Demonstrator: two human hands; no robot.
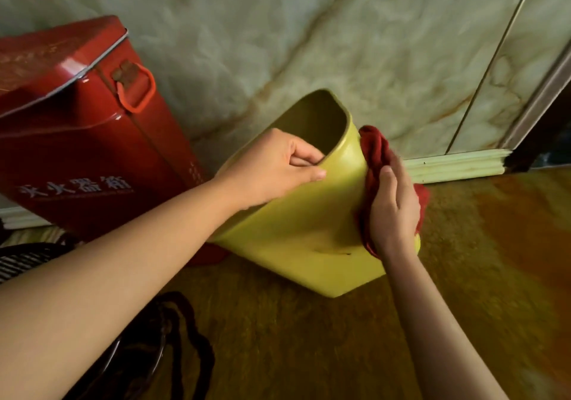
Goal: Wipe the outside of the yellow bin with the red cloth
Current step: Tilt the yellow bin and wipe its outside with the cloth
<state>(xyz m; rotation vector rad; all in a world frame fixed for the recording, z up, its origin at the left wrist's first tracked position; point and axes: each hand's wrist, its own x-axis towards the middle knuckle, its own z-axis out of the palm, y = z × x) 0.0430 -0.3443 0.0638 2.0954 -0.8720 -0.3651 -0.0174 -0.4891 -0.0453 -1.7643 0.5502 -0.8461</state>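
Note:
The yellow bin (309, 229) stands on the floor, tilted so its open mouth faces up and away toward the wall. My left hand (272, 171) grips the near rim, fingers hooked inside and thumb outside. The red cloth (375, 149) is pressed flat against the bin's right outer wall under my right hand (394, 211). Folds of the cloth stick out above and behind the hand. The bin's far side and its base are hidden.
A red metal box (77, 128) with a side handle and white lettering leans at the left, close to the bin. A marble-patterned wall (340, 44) with a pale skirting board (457, 165) runs behind. Dark straps (173, 338) lie on the brown floor bottom left.

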